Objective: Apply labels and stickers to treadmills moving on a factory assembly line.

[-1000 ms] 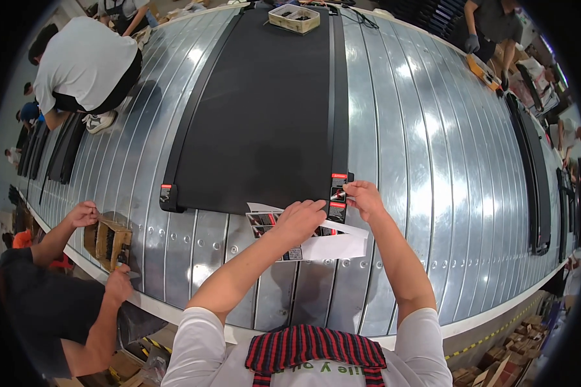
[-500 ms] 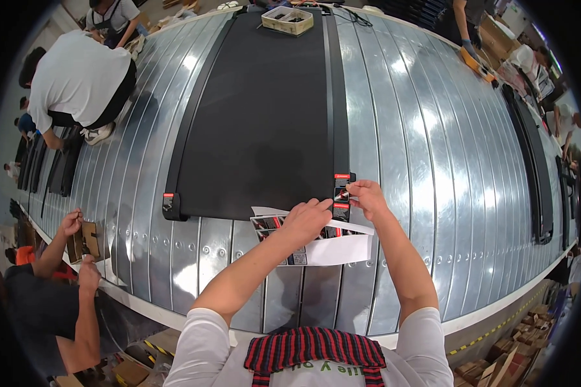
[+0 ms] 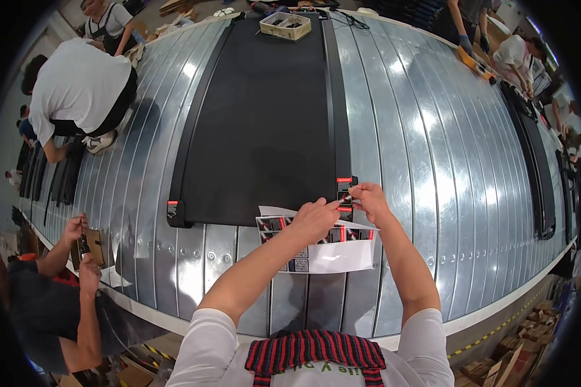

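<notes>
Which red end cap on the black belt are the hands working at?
The right-hand red cap, beside both hands; the left cap sits alone at the opposite corner.

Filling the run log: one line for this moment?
left hand: pinching sticker | right hand: pressing sticker | sticker sheet: beneath

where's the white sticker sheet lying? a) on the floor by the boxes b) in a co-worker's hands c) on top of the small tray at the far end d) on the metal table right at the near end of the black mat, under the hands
d: the sticker sheet lies flat on the ribbed metal table at the near edge of the black mat, just below the left hand and right hand.
</notes>
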`<move>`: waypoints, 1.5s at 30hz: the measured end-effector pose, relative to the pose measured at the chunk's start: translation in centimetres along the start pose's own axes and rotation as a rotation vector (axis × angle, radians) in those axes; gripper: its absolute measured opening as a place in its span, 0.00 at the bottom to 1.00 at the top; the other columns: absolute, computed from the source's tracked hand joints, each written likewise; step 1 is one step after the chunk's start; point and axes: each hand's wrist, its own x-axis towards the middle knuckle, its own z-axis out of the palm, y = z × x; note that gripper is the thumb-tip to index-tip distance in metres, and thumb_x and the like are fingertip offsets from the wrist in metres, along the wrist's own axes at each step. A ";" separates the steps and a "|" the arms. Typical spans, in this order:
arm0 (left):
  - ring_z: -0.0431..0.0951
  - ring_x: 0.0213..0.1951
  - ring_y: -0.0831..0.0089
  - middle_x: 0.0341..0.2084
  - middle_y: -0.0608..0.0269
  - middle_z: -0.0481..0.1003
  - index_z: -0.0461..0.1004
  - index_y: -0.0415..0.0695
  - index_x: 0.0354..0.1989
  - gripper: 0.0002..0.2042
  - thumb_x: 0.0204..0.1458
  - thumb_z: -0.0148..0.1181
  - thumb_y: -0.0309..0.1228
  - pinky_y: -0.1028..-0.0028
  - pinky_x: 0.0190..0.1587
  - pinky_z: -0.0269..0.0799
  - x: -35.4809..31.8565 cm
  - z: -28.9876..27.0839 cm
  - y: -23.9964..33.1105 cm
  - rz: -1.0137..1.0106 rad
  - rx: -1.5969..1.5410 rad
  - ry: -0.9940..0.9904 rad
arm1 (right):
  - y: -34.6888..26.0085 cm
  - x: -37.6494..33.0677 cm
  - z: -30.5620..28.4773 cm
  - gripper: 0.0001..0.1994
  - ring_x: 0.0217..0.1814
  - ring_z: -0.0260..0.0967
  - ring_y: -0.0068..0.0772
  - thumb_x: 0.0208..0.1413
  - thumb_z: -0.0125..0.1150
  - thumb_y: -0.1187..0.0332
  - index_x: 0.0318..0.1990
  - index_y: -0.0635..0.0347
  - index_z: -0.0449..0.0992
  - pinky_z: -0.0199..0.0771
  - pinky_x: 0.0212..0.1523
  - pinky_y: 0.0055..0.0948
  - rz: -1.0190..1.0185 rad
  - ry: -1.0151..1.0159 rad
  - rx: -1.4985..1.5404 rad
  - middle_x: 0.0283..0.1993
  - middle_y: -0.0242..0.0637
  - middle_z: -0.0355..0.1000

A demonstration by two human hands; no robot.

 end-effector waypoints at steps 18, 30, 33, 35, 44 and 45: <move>0.68 0.34 0.65 0.44 0.66 0.67 0.71 0.42 0.24 0.05 0.36 0.56 0.27 0.66 0.32 0.71 0.7 0.4 -0.2 0.050 0.074 0.038 | 0.4 1.5 0.1 0.29 0.17 0.64 0.28 0.28 0.72 0.51 0.27 0.67 0.65 0.66 0.13 0.28 -0.405 0.240 -0.746 0.24 0.40 0.65; 0.72 0.30 0.53 0.22 0.54 0.70 0.66 0.43 0.26 0.08 0.46 0.53 0.35 0.60 0.31 0.65 -13.2 -4.4 2.1 -0.178 -0.385 0.129 | 6.3 0.1 -4.1 0.12 0.12 0.57 0.21 0.50 0.54 0.62 0.27 0.64 0.66 0.60 0.10 0.23 -0.238 0.280 -0.050 0.16 0.33 0.62; 0.72 0.29 0.53 0.20 0.51 0.70 0.68 0.43 0.28 0.12 0.48 0.53 0.40 0.64 0.30 0.65 -22.5 -6.9 4.8 -0.284 -0.532 0.230 | 9.9 -5.7 -5.8 0.10 0.12 0.57 0.22 0.51 0.51 0.64 0.27 0.62 0.66 0.59 0.10 0.22 -0.185 0.336 0.032 0.17 0.34 0.63; 0.72 0.29 0.54 0.21 0.50 0.71 0.69 0.43 0.31 0.13 0.48 0.53 0.41 0.66 0.31 0.65 -26.9 -6.5 6.2 -0.349 -0.627 0.298 | 11.8 -9.8 -6.0 0.07 0.12 0.57 0.22 0.51 0.51 0.66 0.27 0.60 0.65 0.57 0.10 0.21 -0.131 0.363 0.098 0.17 0.34 0.63; 0.71 0.27 0.54 0.24 0.49 0.71 0.70 0.43 0.37 0.16 0.48 0.53 0.44 0.67 0.29 0.65 -32.8 -1.7 11.7 -0.324 -0.805 0.414 | 16.4 -19.5 1.2 0.06 0.15 0.60 0.21 0.49 0.53 0.68 0.27 0.61 0.67 0.58 0.11 0.21 -0.048 0.186 0.335 0.17 0.32 0.64; 0.69 0.25 0.57 0.23 0.50 0.71 0.69 0.43 0.37 0.15 0.49 0.53 0.41 0.69 0.28 0.64 -33.1 -3.2 12.2 -0.293 -0.741 0.377 | 16.1 -19.8 2.0 0.07 0.14 0.59 0.21 0.49 0.54 0.69 0.26 0.62 0.68 0.57 0.11 0.21 -0.124 0.174 0.282 0.17 0.32 0.64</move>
